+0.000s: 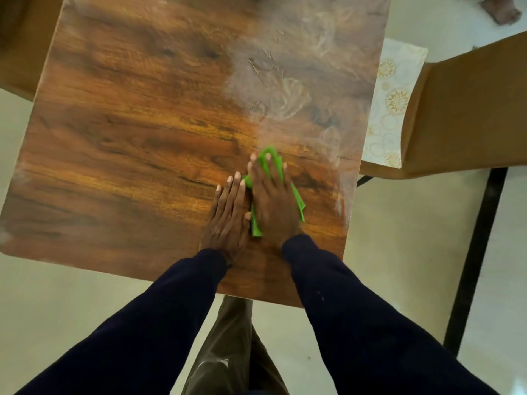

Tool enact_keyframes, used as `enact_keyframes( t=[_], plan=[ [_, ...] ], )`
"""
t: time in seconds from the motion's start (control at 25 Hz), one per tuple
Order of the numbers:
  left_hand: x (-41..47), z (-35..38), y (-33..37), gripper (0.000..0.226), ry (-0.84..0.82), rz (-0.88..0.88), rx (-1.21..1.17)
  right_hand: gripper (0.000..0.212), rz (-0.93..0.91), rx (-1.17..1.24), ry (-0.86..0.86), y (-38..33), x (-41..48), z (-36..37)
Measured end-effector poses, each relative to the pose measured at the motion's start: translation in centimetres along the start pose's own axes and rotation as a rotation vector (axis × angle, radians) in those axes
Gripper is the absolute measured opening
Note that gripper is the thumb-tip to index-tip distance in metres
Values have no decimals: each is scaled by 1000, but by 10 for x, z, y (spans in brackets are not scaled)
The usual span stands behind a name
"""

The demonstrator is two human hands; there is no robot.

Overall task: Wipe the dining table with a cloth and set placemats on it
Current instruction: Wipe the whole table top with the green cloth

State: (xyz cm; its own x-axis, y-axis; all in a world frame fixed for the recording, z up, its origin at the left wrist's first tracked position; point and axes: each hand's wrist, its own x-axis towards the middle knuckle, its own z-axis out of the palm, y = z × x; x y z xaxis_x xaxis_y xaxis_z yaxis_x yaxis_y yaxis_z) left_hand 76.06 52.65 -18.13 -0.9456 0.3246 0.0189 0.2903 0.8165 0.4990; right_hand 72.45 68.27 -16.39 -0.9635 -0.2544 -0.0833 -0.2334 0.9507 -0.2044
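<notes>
A square wooden dining table (128, 132) fills the view; its right and far part carries a whitish dusty film (285, 81). A green cloth (271, 158) lies flat near the table's front right. My right hand (273, 201) presses down on the cloth with fingers spread. My left hand (229, 212) rests flat on the bare wood right beside it, its thumb touching the cloth's edge. A white placemat with gold floral circles (395, 101) lies on a chair seat to the right of the table.
A brown chair (470, 109) with black legs stands at the right, close to the table edge. Another brown chair (20, 38) is at the far left corner. The floor is pale and glossy. A person's foot (500, 10) shows at top right.
</notes>
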Motion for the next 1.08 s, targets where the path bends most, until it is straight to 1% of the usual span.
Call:
enact_keyframes(
  t=[0.08,0.16,0.24,0.32,0.44,0.48,0.52,0.56,0.64,0.68,0.72,0.76,0.8,0.88,0.96,1.0,1.08],
  plan=[
    [0,1,0,60,6,-9,2,60,-186,-4,-80,17,-40,1],
    [1,1,-1,61,-8,-5,31,55,-240,-9,-98,51,-67,-5],
    [-1,2,-2,61,-9,6,61,52,-166,-11,-74,83,-66,-13],
    [0,2,-4,61,-9,10,89,55,-39,-19,-26,92,-31,-19],
    [-3,-1,-3,60,-13,19,87,59,202,55,65,61,32,-20],
    [-2,-2,-2,60,-2,30,78,61,238,63,87,46,47,-17],
    [-1,-2,-3,60,21,24,56,61,219,68,96,32,56,-13],
    [0,-2,-3,59,63,-13,18,61,147,56,92,21,57,-10],
    [2,-2,-2,55,173,-191,-77,64,-98,-10,31,14,30,-3],
    [5,-1,0,53,218,-270,-100,65,-223,-18,-16,20,9,-3],
    [10,-1,1,53,236,-305,-102,63,-327,-14,-62,33,-13,-6],
    [15,0,4,53,234,-294,-91,60,-396,-2,-92,51,-34,-8],
    [21,3,10,53,225,-269,-72,57,-414,14,-106,72,-53,-12],
    [36,11,23,53,232,-291,-56,52,-344,12,-92,119,-68,-22],
    [48,17,32,54,258,-401,-49,51,-215,7,-50,154,-48,-28],
    [50,20,35,54,266,-438,-25,52,-126,25,-19,161,-28,-30],
    [51,27,36,54,271,-456,59,54,60,58,57,154,20,-31]
  ],
)
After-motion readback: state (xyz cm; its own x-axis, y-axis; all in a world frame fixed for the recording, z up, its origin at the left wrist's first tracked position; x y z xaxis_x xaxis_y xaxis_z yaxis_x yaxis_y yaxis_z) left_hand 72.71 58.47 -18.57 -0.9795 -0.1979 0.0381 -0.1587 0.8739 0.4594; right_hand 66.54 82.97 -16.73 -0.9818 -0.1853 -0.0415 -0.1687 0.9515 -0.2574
